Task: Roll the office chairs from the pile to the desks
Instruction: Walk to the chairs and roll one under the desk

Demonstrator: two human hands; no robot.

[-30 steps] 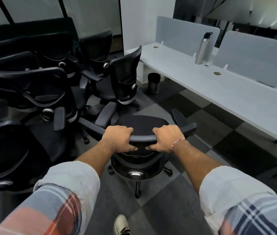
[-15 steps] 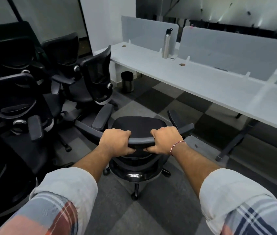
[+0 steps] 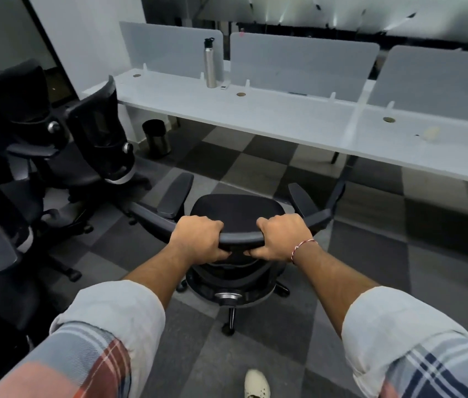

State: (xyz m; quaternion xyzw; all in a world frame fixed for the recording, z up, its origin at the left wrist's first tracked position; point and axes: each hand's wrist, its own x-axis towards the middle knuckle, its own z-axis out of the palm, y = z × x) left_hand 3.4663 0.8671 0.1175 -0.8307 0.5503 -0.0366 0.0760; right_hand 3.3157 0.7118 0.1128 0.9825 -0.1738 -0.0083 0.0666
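Black chair (image 3: 238, 208) faces the white counter (image 3: 270, 116), left grip (image 3: 198, 239) and right grip (image 3: 284, 237) both clamped on its curved backrest top edge.

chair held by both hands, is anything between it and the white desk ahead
Nothing visible does: only bare checkered carpet lies between the chair and the desk. The metal bin and the piled chairs stand off to the left.
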